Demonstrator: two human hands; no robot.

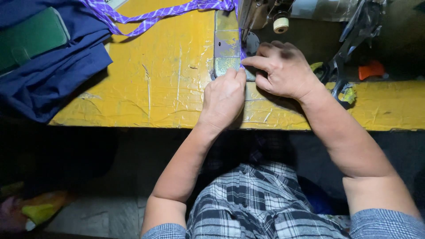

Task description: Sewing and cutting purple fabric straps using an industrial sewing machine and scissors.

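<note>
Purple strip [150, 17] (one) pinched by fingers of left hand [223, 99] and right hand [285, 71]

A sewing workshop: sewing machine [256, 17], scissors [341, 66], worn yellow table [155, 79].

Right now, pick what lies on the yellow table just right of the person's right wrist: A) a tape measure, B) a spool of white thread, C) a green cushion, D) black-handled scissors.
D: the black-handled scissors lie on the yellow table right beside the right hand, while the left hand pinches the purple strip at the sewing machine.
</note>
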